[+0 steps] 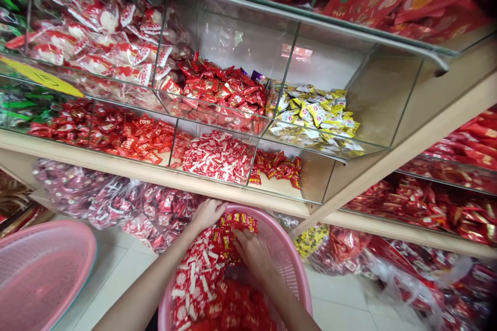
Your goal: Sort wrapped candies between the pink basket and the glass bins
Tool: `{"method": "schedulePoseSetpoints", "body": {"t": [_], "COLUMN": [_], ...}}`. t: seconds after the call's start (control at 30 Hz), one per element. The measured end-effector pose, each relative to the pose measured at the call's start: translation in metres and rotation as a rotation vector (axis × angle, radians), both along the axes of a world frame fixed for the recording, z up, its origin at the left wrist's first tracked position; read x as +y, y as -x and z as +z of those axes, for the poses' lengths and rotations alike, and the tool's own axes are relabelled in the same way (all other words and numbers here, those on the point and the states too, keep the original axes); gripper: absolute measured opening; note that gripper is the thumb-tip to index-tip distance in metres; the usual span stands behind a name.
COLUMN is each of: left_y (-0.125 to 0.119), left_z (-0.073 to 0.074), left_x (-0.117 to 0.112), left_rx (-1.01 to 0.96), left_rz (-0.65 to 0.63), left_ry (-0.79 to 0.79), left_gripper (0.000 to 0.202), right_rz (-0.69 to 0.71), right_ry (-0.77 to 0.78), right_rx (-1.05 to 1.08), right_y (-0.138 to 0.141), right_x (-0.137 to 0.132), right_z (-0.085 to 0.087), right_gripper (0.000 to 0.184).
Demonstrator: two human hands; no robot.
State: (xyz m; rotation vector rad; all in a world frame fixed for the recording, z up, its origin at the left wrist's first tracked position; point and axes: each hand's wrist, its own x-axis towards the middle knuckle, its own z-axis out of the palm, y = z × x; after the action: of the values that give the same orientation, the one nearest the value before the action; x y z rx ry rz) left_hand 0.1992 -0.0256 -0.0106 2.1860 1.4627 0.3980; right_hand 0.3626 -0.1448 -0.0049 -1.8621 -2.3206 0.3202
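Observation:
A pink plastic basket (306, 289) stands below the shelf, holding several kinds of wrapped candies. My left hand (208, 215) is at its far left rim, the fingers closed over the edge and partly hidden. Inside, my right hand (252, 249) reaches down onto red-and-yellow wrapped candies (240, 221), its fingers slightly apart and curved over them; the undersides of the fingertips are hidden. White-and-red wrapped candies (194, 279) fill the basket's left side. Plain red packets (240, 305) lie nearest to me.
Glass-fronted shelf bins hold white-and-red candies (217, 155), red-and-yellow candies (277, 165) and yellow packets (314, 111). A wooden shelf edge (256, 199) runs just beyond the basket. Bagged candies (112, 201) lie beneath it. Another pink basket (42, 274) stands at left on the tiled floor.

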Motion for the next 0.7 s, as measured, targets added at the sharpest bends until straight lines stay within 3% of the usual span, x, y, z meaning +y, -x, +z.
{"method": "schedulePoseSetpoints", "body": {"t": [0.33, 0.7], "left_y": [0.0, 0.001], "left_z": [-0.001, -0.008], "left_x": [0.0, 0.003], "left_rx": [0.012, 0.026], "left_rz": [0.009, -0.004], "left_ry": [-0.007, -0.035], "left_gripper": [0.049, 0.052], "right_rz": [0.178, 0.22], "right_ry": [-0.128, -0.149], "right_rx": [-0.122, -0.136], "right_y": [0.011, 0.01], "right_x": [-0.006, -0.005], "right_z": [0.0, -0.002], "right_gripper": [0.041, 0.038]}}
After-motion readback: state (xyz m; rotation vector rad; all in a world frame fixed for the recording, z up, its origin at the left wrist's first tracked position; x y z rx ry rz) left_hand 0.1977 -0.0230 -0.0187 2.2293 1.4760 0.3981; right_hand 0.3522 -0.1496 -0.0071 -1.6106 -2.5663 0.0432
